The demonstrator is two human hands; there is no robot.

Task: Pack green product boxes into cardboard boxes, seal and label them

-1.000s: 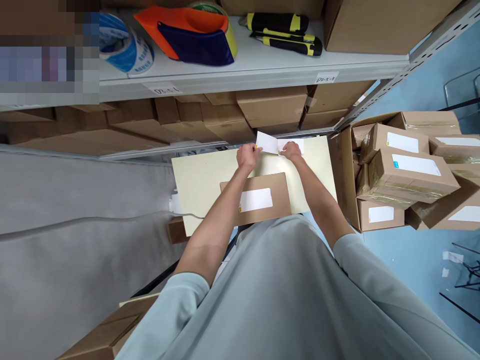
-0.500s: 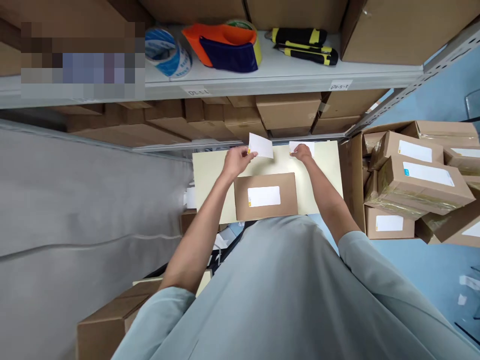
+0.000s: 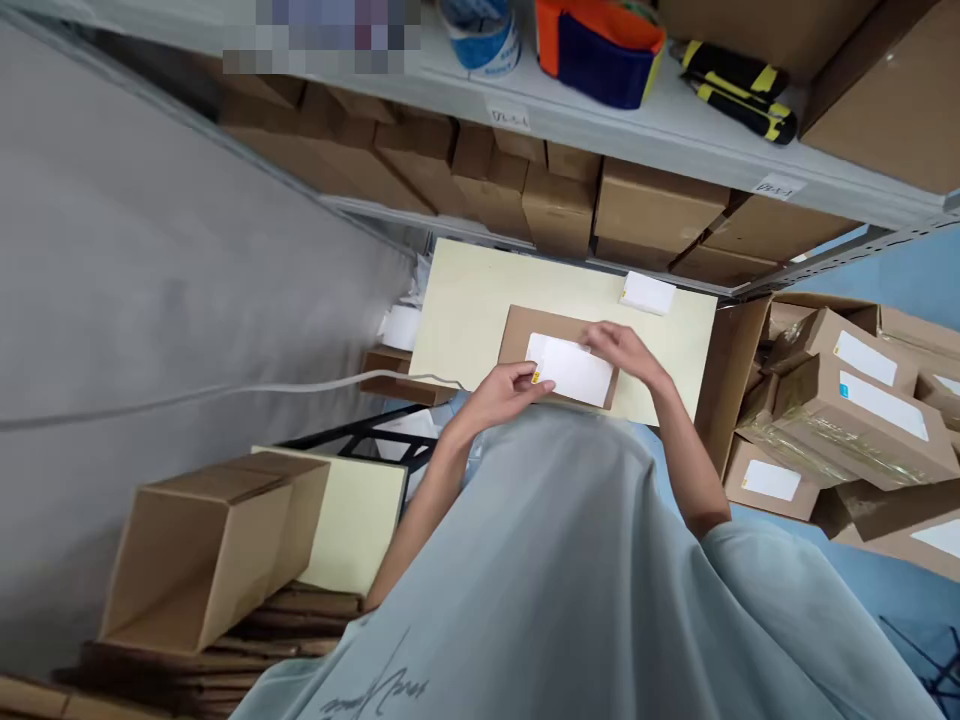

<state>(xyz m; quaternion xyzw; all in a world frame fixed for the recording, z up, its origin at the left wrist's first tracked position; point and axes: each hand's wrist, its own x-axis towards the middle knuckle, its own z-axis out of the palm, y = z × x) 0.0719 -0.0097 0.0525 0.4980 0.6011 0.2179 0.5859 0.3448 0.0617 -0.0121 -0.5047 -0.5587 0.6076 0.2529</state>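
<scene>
Nearer, left hand (image 3: 504,395); farther, right hand (image 3: 628,350)

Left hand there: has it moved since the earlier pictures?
Yes: against the table, the left hand has moved from the far side toward the near edge.

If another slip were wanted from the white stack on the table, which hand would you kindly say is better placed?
Probably the right hand: it is nearer the white stack, while the left hand is farther off and pinches a white slip over the cardboard box.
</scene>
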